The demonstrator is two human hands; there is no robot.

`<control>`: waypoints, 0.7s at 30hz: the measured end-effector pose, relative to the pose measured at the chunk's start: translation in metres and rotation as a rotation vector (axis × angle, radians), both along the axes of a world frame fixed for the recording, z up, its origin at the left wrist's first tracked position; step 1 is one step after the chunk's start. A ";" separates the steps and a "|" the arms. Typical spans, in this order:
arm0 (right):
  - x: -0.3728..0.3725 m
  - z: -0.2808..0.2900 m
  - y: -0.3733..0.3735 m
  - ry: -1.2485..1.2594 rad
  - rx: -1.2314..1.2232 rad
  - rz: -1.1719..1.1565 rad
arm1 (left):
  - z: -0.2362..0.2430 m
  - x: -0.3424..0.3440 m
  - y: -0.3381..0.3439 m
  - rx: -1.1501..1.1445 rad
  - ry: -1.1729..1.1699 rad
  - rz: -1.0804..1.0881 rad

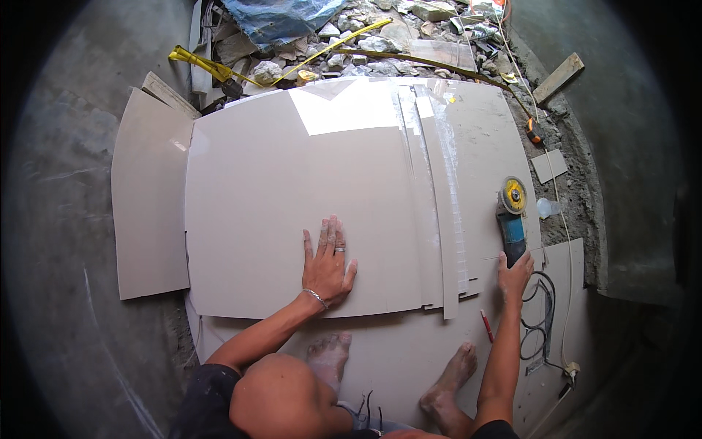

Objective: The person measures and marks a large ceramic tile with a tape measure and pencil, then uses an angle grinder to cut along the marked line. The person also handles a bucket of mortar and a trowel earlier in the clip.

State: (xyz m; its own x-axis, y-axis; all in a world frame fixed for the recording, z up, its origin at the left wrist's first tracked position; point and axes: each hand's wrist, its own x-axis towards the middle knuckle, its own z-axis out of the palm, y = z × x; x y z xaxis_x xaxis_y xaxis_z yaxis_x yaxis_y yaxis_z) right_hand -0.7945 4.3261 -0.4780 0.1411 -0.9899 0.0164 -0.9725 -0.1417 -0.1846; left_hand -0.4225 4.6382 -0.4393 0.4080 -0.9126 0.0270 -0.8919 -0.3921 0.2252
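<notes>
My left hand (pixel 327 269) lies flat on a large beige tile (pixel 248 219), its fingers spread. My right hand (pixel 515 276) is wrapped round the rear of a blue and black angle grinder (pixel 512 227), whose yellow-centred disc points away from me. The grinder is over the right-hand part of the tiles. Between the hands, a narrow tile strip (pixel 441 212) runs front to back, next to a pale, dusty band. A red pencil (pixel 487 326) lies close to my right forearm.
Another tile (pixel 150 212) leans out at the left. Broken rubble (pixel 417 33) and a blue sheet (pixel 281 18) lie at the far side, with a yellow tape (pixel 322 53) across them. At right are a tape measure (pixel 535 132), a small tile piece (pixel 549 166) and a looped black cable (pixel 550 300).
</notes>
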 end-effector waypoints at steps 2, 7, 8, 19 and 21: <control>0.002 -0.004 -0.005 0.019 -0.031 0.008 | -0.001 -0.003 0.004 0.090 0.078 0.007; 0.012 -0.006 -0.024 0.107 -0.029 0.034 | 0.000 -0.009 0.007 0.096 0.090 -0.010; 0.016 -0.003 -0.031 0.112 -0.038 0.071 | 0.001 -0.010 0.008 0.076 0.097 -0.006; 0.070 0.133 0.043 -0.723 0.318 -0.009 | 0.056 -0.044 -0.011 -0.193 0.820 -0.350; 0.091 0.165 0.073 -1.059 0.513 -0.055 | 0.078 -0.072 -0.044 -0.151 1.047 -0.441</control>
State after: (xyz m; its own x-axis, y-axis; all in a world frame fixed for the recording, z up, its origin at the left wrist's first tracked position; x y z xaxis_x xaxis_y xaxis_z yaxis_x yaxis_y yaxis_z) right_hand -0.7040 4.3987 -0.3132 0.2527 -0.9192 -0.3020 -0.3020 0.2216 -0.9272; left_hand -0.4950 4.5945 -0.3610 -0.0597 -0.9981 -0.0159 -0.2918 0.0022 0.9565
